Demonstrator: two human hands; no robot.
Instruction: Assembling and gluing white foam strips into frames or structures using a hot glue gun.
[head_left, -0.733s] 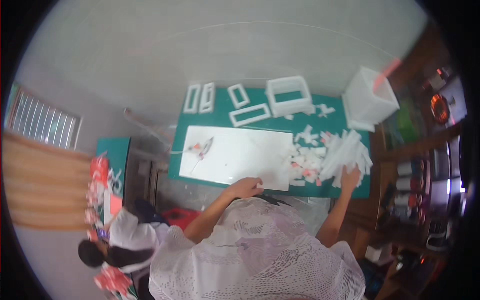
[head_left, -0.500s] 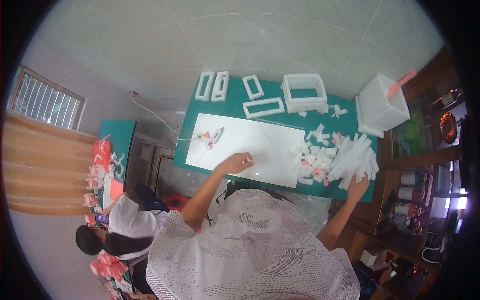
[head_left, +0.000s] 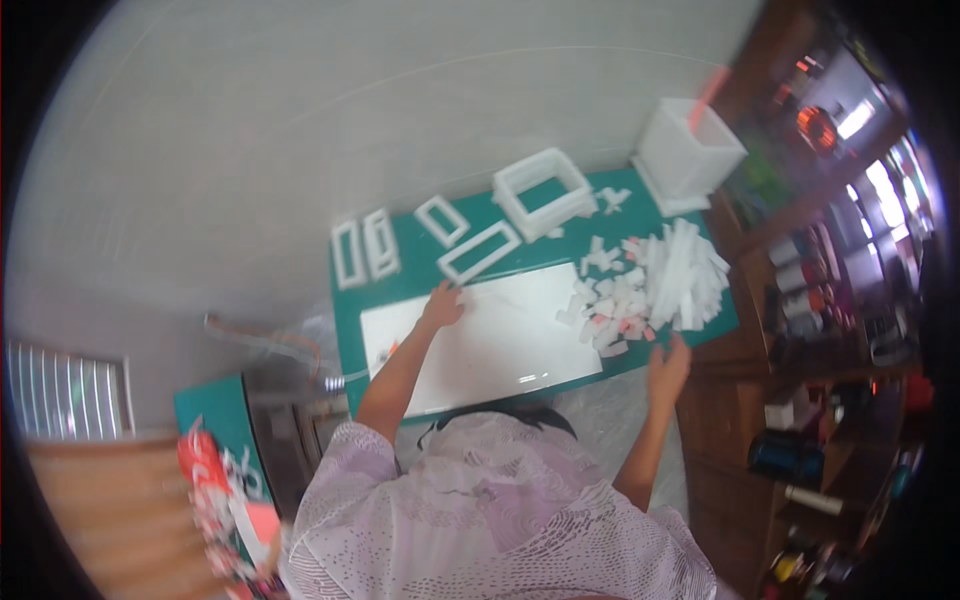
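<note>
My left hand [head_left: 442, 305] reaches over the white board [head_left: 490, 345]. Its fingertips come close to the near corner of a flat white foam frame [head_left: 480, 253]; blur hides whether they touch it. Beneath my left forearm the glue gun [head_left: 386, 352] is mostly covered. My right hand [head_left: 668, 362] hovers at the table's near right edge, thumb and fingers apart with nothing visible between them. Just beyond it lie a pile of long white foam strips [head_left: 688, 275] and a heap of short white and pink foam pieces [head_left: 615, 305].
Along the far side of the green table [head_left: 345, 310] lie more foam frames [head_left: 348, 254] and a stacked foam box [head_left: 540, 205]. A tall white foam bin [head_left: 690, 150] with a pink strip stands at the far right, beside wooden shelves [head_left: 735, 410]. A second green table [head_left: 215, 400] is at left.
My left hand has moved away from the board's near edge to its far edge, by the frame. My right hand has drawn back from the foam strips. The whole view has turned.
</note>
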